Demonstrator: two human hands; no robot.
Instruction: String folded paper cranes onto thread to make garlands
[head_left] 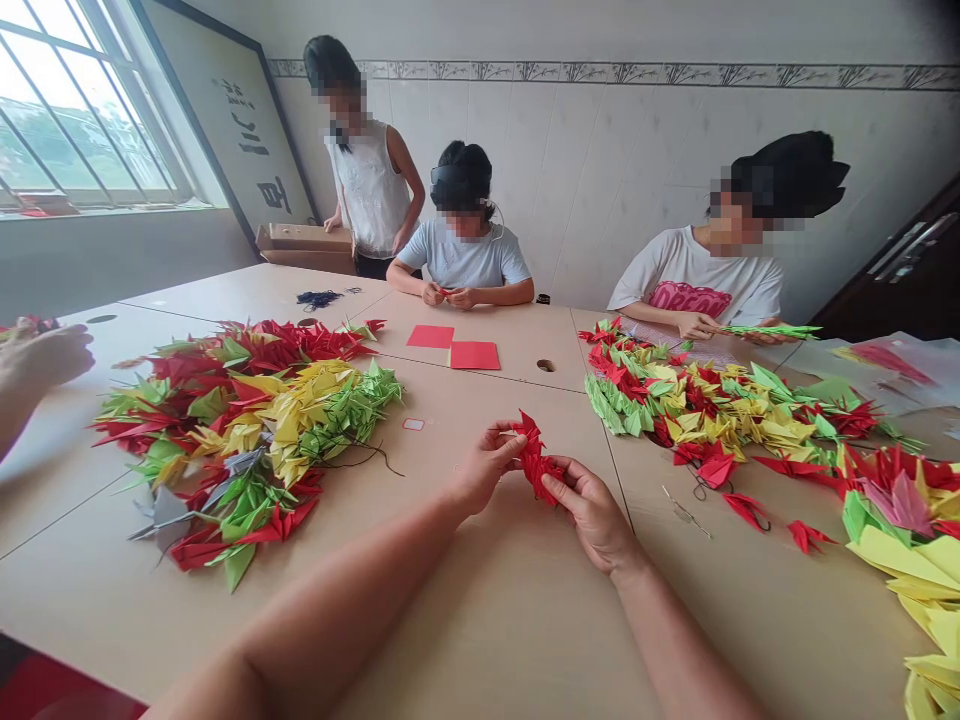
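Note:
Both my hands hold a small bunch of red folded paper cranes [534, 462] above the middle of the table. My left hand [487, 465] pinches its upper left side between thumb and fingers. From the lower right, my right hand [589, 508] grips the bunch with the thumb on top. The cranes are pressed close together, and the fingers hide part of them. To the right lie a loose red paper crane [746, 510] with a dark loop, another red crane [808, 536] and a thin metal needle-like tool [686, 512].
A large heap of strung paper cranes [247, 420] lies left, and more strings of cranes [720, 400] spread along the right. Red paper squares [474, 355] rest ahead. Dark thread [319, 299] sits at the back. Several people are around the table [420, 620]; another person's hand [45, 355] is far left.

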